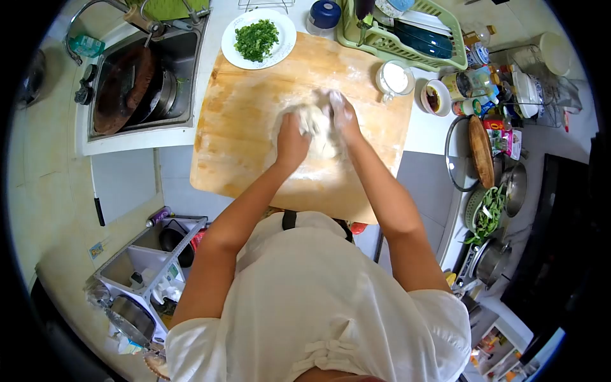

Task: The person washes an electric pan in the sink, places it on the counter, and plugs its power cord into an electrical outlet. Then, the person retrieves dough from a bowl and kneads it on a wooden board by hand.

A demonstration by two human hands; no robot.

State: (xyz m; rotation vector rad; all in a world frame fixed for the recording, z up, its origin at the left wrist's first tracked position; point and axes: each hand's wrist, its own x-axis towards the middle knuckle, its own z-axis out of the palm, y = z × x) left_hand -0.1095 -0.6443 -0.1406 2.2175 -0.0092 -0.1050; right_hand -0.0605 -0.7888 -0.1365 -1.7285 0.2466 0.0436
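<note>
A lump of pale dough (323,141) lies in scattered flour on the wooden board (245,137). My left hand (294,140) is closed on the dough's left side, its fingers curled into it. On the other side, my right hand (345,118) is coated white with flour, its fingers stretched forward along the dough's right edge. Motion blurs it a little, and I cannot tell how firmly it touches. A white plate of chopped greens (256,39) overlaps the board's far left corner. At the right edge stands a glass cup of white powder (395,77).
To the left is a sink (191,95) with a large brown pan (124,89). A green dish rack (407,54) and a blue-lidded jar (323,16) stand at the back. A small bowl with dark sauce (435,97) sits right of the board, near a glass lid (455,156).
</note>
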